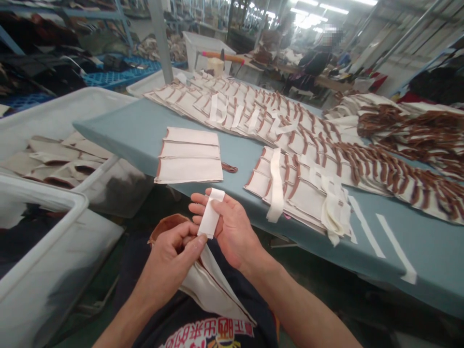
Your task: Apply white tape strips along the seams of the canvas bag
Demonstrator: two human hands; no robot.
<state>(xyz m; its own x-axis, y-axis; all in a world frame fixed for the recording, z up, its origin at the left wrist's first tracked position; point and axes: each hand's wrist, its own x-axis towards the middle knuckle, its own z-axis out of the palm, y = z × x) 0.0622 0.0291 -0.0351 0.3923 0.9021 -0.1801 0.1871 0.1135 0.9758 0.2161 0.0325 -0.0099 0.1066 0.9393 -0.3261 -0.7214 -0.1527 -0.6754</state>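
My left hand and my right hand meet over my lap, both closed on a white strip that stands up between them. The left thumb and fingers pinch the strip's lower end. The right thumb presses it against the right fingers higher up. Under my hands lies a cream fabric piece with brown edging, draped across my lap. Just beyond my hands, on the blue-grey table, sits a short stack of three overlapping cream pieces.
Long overlapping rows of cream pieces with brown trim cover the table. Loose white strips lie at its right. White plastic bins holding more pieces stand at my left. A person works at a far bench.
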